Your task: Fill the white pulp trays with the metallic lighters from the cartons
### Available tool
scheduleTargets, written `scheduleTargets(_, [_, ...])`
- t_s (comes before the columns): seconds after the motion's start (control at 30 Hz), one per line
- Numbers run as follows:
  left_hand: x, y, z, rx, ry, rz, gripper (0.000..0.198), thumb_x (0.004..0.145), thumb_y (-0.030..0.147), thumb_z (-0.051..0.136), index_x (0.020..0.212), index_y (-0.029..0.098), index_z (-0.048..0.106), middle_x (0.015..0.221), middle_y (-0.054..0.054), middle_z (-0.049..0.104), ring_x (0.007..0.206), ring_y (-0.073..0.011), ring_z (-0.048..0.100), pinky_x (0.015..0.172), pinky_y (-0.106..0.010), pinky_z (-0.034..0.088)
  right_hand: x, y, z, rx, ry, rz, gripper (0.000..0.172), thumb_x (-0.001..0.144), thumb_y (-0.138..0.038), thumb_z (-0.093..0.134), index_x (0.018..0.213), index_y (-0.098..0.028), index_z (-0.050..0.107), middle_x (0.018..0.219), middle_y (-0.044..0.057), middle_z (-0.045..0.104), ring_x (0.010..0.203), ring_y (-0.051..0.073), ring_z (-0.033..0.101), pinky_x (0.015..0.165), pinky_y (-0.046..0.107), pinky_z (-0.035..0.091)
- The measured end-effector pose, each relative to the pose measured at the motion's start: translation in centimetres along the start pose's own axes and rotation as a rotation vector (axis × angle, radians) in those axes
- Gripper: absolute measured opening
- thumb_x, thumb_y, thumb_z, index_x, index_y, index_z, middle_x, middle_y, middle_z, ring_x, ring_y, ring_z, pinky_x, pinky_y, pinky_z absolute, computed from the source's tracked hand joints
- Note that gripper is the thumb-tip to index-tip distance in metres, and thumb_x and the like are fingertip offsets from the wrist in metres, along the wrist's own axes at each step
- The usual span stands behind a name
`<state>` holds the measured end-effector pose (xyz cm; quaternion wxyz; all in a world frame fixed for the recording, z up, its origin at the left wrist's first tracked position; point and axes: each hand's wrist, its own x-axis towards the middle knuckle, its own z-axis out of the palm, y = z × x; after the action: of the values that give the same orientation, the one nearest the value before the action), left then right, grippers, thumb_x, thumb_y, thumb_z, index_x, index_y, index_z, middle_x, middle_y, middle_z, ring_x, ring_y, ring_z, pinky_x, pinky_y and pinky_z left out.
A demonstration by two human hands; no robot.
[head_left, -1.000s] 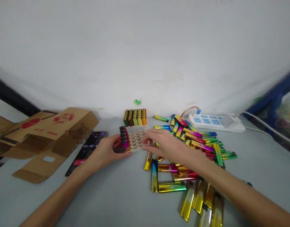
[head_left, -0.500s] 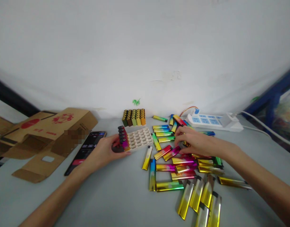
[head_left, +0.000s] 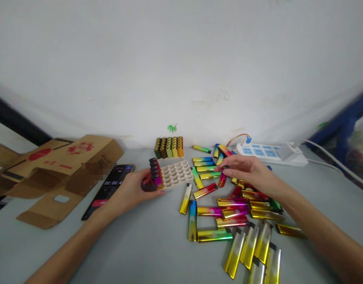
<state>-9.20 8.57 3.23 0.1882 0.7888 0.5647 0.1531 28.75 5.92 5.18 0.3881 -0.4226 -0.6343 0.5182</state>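
Note:
My left hand (head_left: 132,193) grips the left end of a cream slotted tray (head_left: 177,173), thumb along the near edge. A row of several red-purple lighters (head_left: 156,175) stands upright in the tray's left end, dark tops up; the other visible slots hold nothing. A dark patch shows between thumb and fingers, too unclear to name. My right hand (head_left: 243,169) pinches a red-magenta lighter (head_left: 222,179) by its dark top, its body tilted downward above the pile. Under and around that hand lie many metallic lighters, such as a red-gold one (head_left: 205,191) and a green-gold one (head_left: 214,235).
Behind the tray, a filled block of upright lighters (head_left: 169,147) stands against the wall. A phone (head_left: 109,189) showing a timer lies left of my left hand, beside an opened cardboard box (head_left: 60,165). A white power strip (head_left: 270,154) with cables sits at the back right.
My right hand has lifted a red-magenta lighter out of the pile and turned it more upright. My left hand still holds the tray in place.

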Motion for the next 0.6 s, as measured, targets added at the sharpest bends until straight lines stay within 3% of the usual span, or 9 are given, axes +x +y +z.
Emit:
scheduleTargets(0.13, [-0.1,0.2,-0.1,0.045,-0.011,-0.008,0.053,0.074,0.068,0.074,0.084,0.017,0.065,0.076,-0.003,0.068,0.068,-0.0212,0.058,0.063,-0.031,0.041,0.1,0.3,2.8,0.249,0.154,-0.021,0.028,0.094,-0.046,0.079,0.109,-0.023,0.076,0.091,0.003,0.077,0.079,0.017,0.073,0.083,0.038,0.062])
scheduleTargets(0.2, [-0.1,0.2,0.0,0.043,-0.007,-0.004,0.053,0.074,0.069,0.074,0.085,0.017,0.066,0.074,-0.001,0.066,0.067,-0.0203,0.057,0.062,-0.030,0.040,0.0,0.3,4.2,0.337,0.232,-0.041,0.030,0.095,-0.049,0.077,0.110,-0.023,0.075,0.090,0.000,0.073,0.066,0.013,0.067,0.068,0.032,0.061])
scheduleTargets(0.27, [-0.1,0.2,0.0,0.042,0.000,-0.001,0.053,0.074,0.069,0.074,0.084,0.018,0.066,0.072,0.000,0.064,0.065,-0.0192,0.055,0.061,-0.029,0.039,-0.2,0.3,5.1,0.379,0.281,-0.017,0.032,0.095,-0.052,0.076,0.112,-0.024,0.073,0.094,0.000,0.069,0.053,0.008,0.054,0.045,0.023,0.048])
scheduleTargets(0.33, [-0.1,0.2,0.1,0.045,0.001,-0.002,0.053,0.074,0.069,0.074,0.085,0.018,0.065,0.072,0.001,0.064,0.065,-0.0187,0.055,0.061,-0.028,0.038,-0.6,0.2,5.6,0.382,0.280,0.051,0.036,0.094,-0.054,0.076,0.116,-0.025,0.072,0.097,0.000,0.067,0.049,0.005,0.044,0.035,0.018,0.029])
scheduleTargets(0.37, [-0.1,0.2,0.1,0.047,0.002,-0.005,0.053,0.075,0.069,0.074,0.084,0.018,0.065,0.072,0.001,0.064,0.065,-0.0185,0.055,0.061,-0.028,0.038,-0.8,0.2,5.7,0.371,0.270,0.089,0.039,0.093,-0.054,0.077,0.119,-0.026,0.072,0.094,0.000,0.066,0.049,0.005,0.042,0.036,0.018,0.026])
scheduleTargets(0.47, [-0.1,0.2,0.2,0.055,0.022,-0.018,0.052,0.072,0.069,0.076,0.078,0.020,0.062,0.069,0.001,0.061,0.063,-0.0177,0.052,0.059,-0.028,0.035,-1.3,0.5,5.7,0.335,0.219,0.151,0.042,0.092,-0.053,0.080,0.122,-0.025,0.071,0.077,-0.004,0.059,0.055,0.007,0.042,0.044,0.019,0.031])
scheduleTargets(0.6, [-0.1,0.3,0.1,0.060,0.017,-0.027,0.051,0.073,0.067,0.077,0.080,0.019,0.062,0.070,0.001,0.061,0.064,-0.0174,0.052,0.059,-0.028,0.035,-1.5,0.7,6.0,0.301,0.150,0.137,0.037,0.095,-0.056,0.075,0.095,-0.019,0.069,0.073,-0.003,0.058,0.056,0.007,0.041,0.049,0.022,0.033])
